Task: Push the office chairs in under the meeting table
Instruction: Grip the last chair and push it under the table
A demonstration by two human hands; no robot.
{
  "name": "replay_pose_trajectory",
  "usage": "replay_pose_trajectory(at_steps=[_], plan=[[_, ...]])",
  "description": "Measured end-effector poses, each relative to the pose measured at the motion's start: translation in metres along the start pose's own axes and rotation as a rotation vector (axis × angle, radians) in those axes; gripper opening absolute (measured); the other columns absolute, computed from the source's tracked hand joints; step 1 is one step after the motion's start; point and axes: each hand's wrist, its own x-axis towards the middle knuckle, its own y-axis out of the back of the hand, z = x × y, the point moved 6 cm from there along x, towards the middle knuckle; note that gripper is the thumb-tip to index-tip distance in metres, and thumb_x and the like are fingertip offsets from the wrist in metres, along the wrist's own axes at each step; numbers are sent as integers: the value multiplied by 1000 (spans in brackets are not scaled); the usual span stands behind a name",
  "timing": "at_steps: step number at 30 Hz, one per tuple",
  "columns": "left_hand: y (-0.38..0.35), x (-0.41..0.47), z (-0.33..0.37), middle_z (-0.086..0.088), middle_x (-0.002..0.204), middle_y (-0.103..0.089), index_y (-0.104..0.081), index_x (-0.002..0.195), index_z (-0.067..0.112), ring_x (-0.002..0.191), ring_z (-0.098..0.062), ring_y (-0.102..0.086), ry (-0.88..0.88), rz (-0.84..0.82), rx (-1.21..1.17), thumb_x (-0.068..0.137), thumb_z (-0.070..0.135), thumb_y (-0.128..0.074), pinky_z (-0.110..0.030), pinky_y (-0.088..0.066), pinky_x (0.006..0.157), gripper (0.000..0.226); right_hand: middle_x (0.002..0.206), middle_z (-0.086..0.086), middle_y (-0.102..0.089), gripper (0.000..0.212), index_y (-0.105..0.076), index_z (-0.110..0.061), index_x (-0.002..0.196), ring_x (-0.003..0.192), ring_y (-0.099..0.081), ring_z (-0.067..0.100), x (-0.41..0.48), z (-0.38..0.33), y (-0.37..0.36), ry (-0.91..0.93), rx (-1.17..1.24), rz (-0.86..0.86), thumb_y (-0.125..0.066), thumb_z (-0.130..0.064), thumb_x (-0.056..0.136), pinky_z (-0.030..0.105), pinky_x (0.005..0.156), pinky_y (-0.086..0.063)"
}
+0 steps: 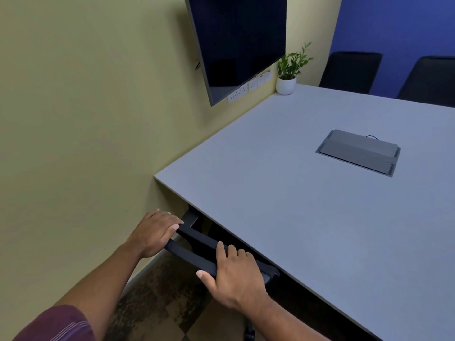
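Observation:
A black office chair (197, 247) stands at the near edge of the grey meeting table (307, 205), close to the yellow wall; only the top of its backrest shows, and the seat is hidden under the tabletop. My left hand (154, 232) grips the left end of the backrest top. My right hand (234, 274) grips it further right, thumb on the near side. Two more black chairs (350, 71) (429, 80) stand at the table's far side against the blue wall.
The yellow wall (86, 131) runs close on the left. A dark screen (241, 43) hangs on it, with wall sockets (237, 93) below. A potted plant (286, 80) sits in the far table corner. A grey cable hatch (358, 152) lies in the tabletop. Patterned carpet (157, 303) covers the floor.

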Motion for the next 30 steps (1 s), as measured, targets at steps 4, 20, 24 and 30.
replay_pose_trajectory(at_steps=[4, 20, 24, 30], plan=[[2, 25, -14, 13, 134, -71, -72, 130, 34, 134, -16, -58, -45, -4, -10, 108, 52, -18, -44, -30, 122, 61, 158, 22, -45, 106, -15, -12, 168, 138, -49, 44, 20, -6, 3, -43, 8, -2, -8, -89, 95, 58, 116, -42], [7, 96, -49, 15, 127, -73, -73, 127, 33, 124, -11, -62, -210, 40, -20, 110, 51, -23, -42, -34, 119, 55, 155, 20, -49, 108, -19, -12, 166, 135, -52, 41, 76, -17, 9, -145, 32, 54, -8, -91, 93, 54, 114, -44], [7, 107, -55, 18, 122, -72, -72, 124, 35, 120, -9, -62, -241, 44, 2, 109, 52, -25, -42, -35, 115, 52, 153, 19, -50, 107, -21, -13, 164, 133, -53, 40, 85, -19, 8, -172, 45, 67, -8, -92, 93, 54, 114, -45], [6, 113, -59, 20, 115, -72, -72, 119, 36, 113, -9, -64, -280, 70, 15, 109, 53, -29, -41, -37, 109, 47, 152, 19, -51, 108, -20, -12, 164, 131, -53, 39, 89, -20, 6, -176, 60, 73, -8, -92, 93, 54, 112, -44]])
